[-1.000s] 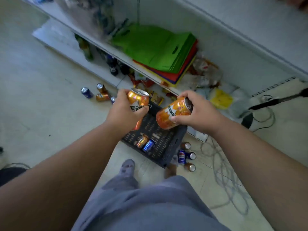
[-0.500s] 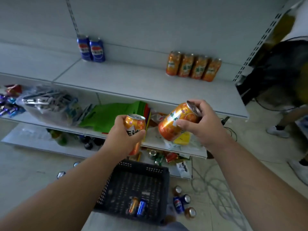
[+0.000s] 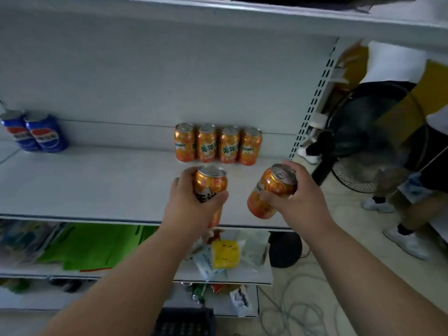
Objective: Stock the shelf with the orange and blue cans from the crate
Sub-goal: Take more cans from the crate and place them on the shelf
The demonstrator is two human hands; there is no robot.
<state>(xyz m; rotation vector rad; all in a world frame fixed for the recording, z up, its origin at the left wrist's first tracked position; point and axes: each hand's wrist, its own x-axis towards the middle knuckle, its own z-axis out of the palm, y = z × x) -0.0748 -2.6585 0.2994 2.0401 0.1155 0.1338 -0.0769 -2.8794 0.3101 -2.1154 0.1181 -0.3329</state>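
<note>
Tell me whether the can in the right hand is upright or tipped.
Tipped: the orange can in the right hand leans, top up-right, base down-left.

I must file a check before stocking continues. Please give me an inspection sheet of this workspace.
Surface: grey shelf, mostly bare.
Job's things: four orange cans upright in a row at the back; two blue cans far left; crate on the floor.
Clutter: green bags and packets on the lower shelf.
Grippers: left hand and right hand each hold an orange can.
Cables: loose cable on the floor.
Surroundings: fan; another person's legs, right.
</note>
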